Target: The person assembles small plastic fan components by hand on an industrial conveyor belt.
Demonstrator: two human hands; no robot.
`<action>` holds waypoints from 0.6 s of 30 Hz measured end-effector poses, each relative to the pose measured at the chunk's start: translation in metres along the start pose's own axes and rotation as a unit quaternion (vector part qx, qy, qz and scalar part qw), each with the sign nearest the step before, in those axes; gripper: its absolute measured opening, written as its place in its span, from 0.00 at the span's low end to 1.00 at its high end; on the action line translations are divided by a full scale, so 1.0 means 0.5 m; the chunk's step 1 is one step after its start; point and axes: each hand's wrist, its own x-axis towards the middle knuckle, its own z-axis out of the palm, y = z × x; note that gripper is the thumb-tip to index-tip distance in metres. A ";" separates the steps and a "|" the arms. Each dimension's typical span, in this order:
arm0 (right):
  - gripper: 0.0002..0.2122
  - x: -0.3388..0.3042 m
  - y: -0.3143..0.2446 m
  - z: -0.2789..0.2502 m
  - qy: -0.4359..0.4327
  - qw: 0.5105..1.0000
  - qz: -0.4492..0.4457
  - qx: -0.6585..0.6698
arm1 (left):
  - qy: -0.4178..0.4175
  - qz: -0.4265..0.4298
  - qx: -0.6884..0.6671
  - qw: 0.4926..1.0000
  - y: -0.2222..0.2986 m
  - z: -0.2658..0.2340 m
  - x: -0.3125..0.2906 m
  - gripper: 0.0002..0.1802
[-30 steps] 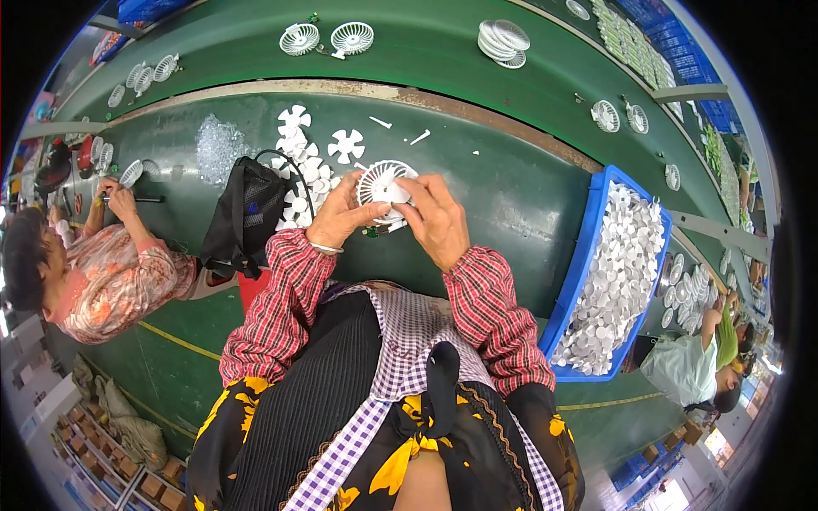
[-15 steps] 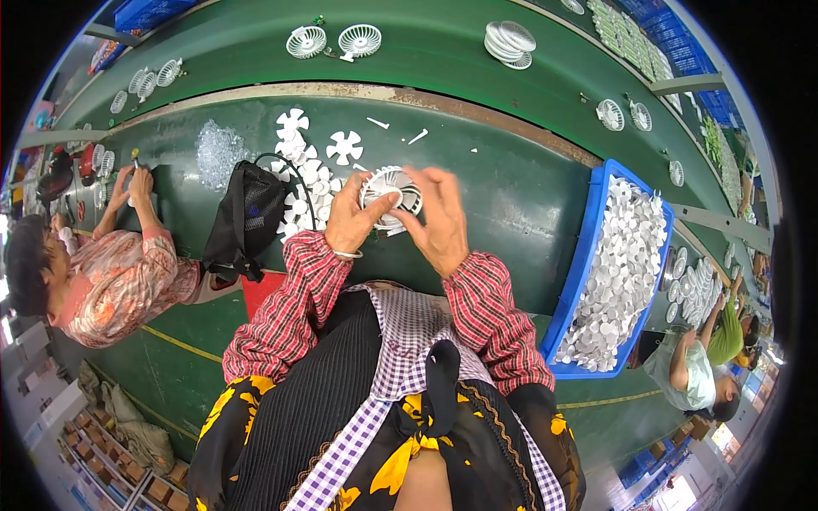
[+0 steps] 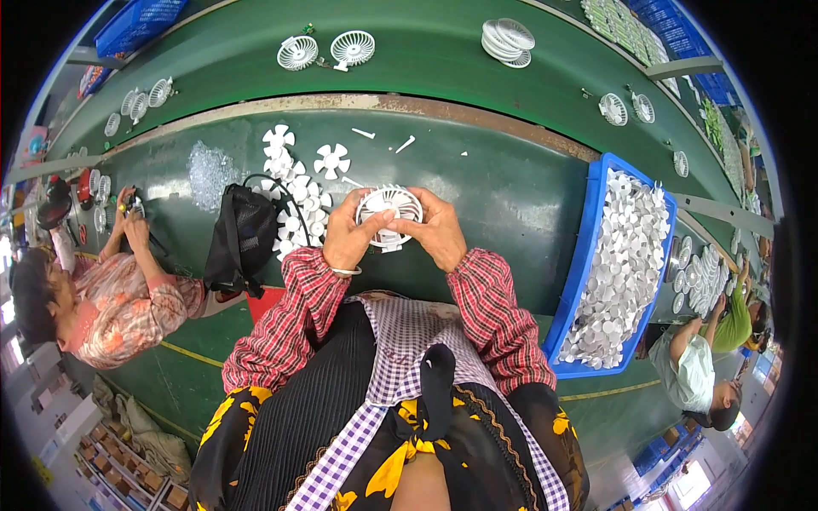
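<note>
Between both hands I hold a round white fan housing (image 3: 411,207) with thin ribs around its rim, just above the green table. My left hand (image 3: 348,238) grips its left side, the thumb laid over the middle. On the opposite side my right hand (image 3: 439,228) is wrapped round the rim, its thumb meeting the left one at the centre. A white fan blade, partly hidden by the thumbs, seems to sit inside the housing. Left of my hands lies a heap of white fan blades (image 3: 294,192), with one blade (image 3: 332,161) apart from it.
A blue bin (image 3: 562,328) full of white fan blades stands at the right. To the left are a black mesh bag (image 3: 243,234) and a pile of small clear pieces (image 3: 211,175). Beyond, a green conveyor (image 3: 417,72) carries white fan housings (image 3: 353,49). Co-workers (image 3: 128,307) sit on both sides.
My right hand has closed in on the housing's right side, and both thumbs now press on its middle. The housing has tipped to face up more. Conveyor items have shifted slightly in view.
</note>
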 end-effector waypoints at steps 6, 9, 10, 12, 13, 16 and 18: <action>0.18 0.032 0.030 -0.024 0.030 0.998 0.010 -0.063 | 0.034 -0.037 -0.038 0.998 -0.041 0.028 0.039 0.13; 0.17 0.080 0.045 -0.068 0.028 0.999 0.019 0.012 | -0.022 -0.014 0.136 0.990 -0.066 0.018 0.131 0.22; 0.17 0.117 0.043 -0.093 0.038 0.999 0.010 0.029 | -0.060 -0.001 0.134 0.989 -0.065 0.017 0.188 0.25; 0.16 0.206 0.004 -0.138 0.090 0.996 -0.025 0.011 | -0.091 0.091 0.114 0.985 -0.037 0.018 0.317 0.27; 0.15 0.256 -0.018 -0.175 0.129 0.989 -0.061 -0.031 | -0.120 -0.045 0.077 0.989 0.004 0.004 0.390 0.26; 0.13 0.385 -0.112 -0.231 0.179 0.960 -0.101 0.188 | 0.047 0.298 0.479 0.824 0.064 -0.080 0.585 0.28; 0.17 0.430 -0.100 -0.282 0.242 0.959 -0.046 0.138 | -0.011 0.180 0.623 0.761 0.104 -0.091 0.664 0.34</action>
